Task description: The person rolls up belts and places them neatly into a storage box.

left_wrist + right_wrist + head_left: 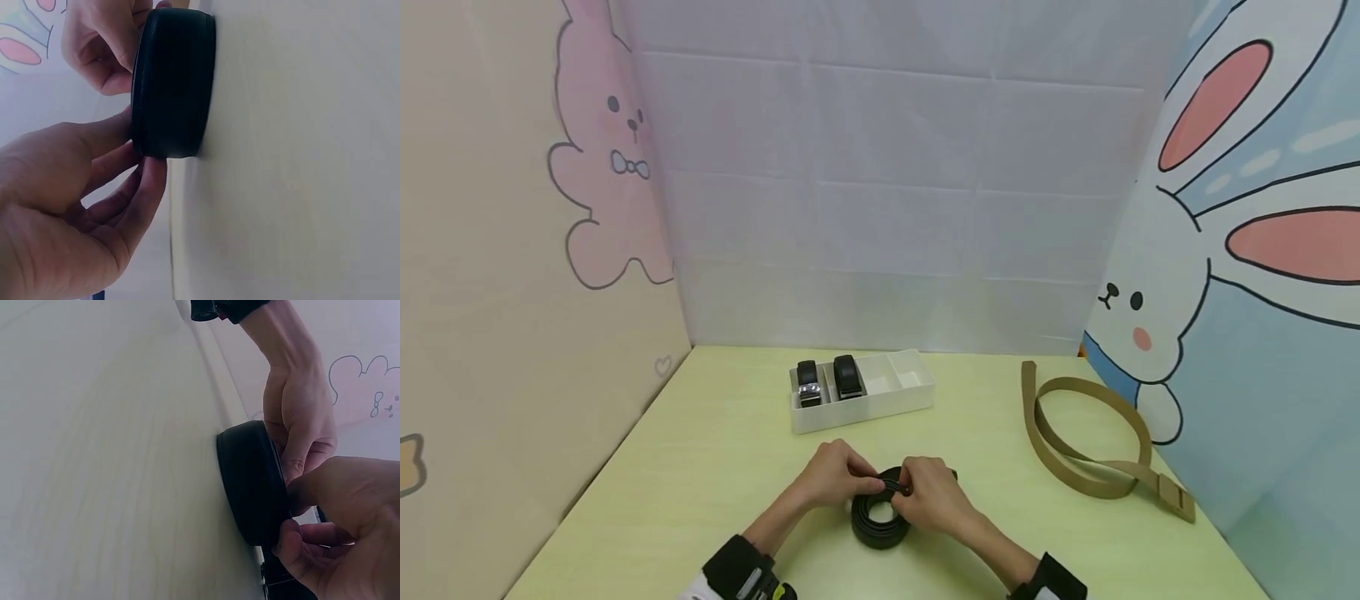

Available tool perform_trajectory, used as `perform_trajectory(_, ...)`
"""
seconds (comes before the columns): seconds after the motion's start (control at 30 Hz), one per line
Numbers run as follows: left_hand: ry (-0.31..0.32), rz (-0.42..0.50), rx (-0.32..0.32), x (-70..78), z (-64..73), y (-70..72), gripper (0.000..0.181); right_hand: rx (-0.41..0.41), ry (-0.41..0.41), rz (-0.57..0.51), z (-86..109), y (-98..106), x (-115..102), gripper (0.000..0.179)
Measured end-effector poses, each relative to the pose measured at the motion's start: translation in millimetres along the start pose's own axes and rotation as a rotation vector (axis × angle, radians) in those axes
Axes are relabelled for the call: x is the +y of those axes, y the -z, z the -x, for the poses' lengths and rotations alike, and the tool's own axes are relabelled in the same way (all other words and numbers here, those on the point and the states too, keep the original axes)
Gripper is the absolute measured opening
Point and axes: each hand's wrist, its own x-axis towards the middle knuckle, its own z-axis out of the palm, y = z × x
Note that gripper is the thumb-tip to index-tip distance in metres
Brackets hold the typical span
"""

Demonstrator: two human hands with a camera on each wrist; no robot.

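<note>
Blk belt coil (880,536) | flat on tbl (715,433), round, no long axis | btwn L hand (835,477), pinching far-left rim, & R hand (931,496), pinching far-right rim | both touching, neither nearer by my eye | wht tray (868,411) beyond, apart from coil, long axis roughly crosswise

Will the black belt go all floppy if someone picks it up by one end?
The black belt would probably uncoil and dangle, since it's a strip bent into loops. Stood on its edge, it might roll, because the coil looks round. Its outside looks smooth, so it could be a bit slippery.
</note>
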Motion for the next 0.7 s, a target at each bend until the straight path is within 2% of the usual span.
perform_trajectory(0.2,-0.056,-0.101,-0.008,9.4,-0.4,2.3,0.009,-0.024,0.026,0.000,0.8,3,-1,0.015)
perform_trajectory(0.33,-0.061,-0.157,-0.022,16.6,0.7,4.8,0.010,-0.032,0.042,0.004,0.7,4,-1,0.016)
perform_trajectory(0.5,-0.041,-0.185,-0.031,21.7,0.2,3.4,0.008,-0.046,0.091,0.011,-1.8,11,5,0.016)
perform_trajectory(0.57,-0.029,-0.186,-0.031,24.1,0.0,2.7,0.008,-0.021,0.123,0.018,-4.6,14,8,0.016)
perform_trajectory(0.7,-0.015,-0.214,-0.032,30.8,-0.4,3.3,0.009,0.089,0.208,0.093,-9.3,20,15,0.009)
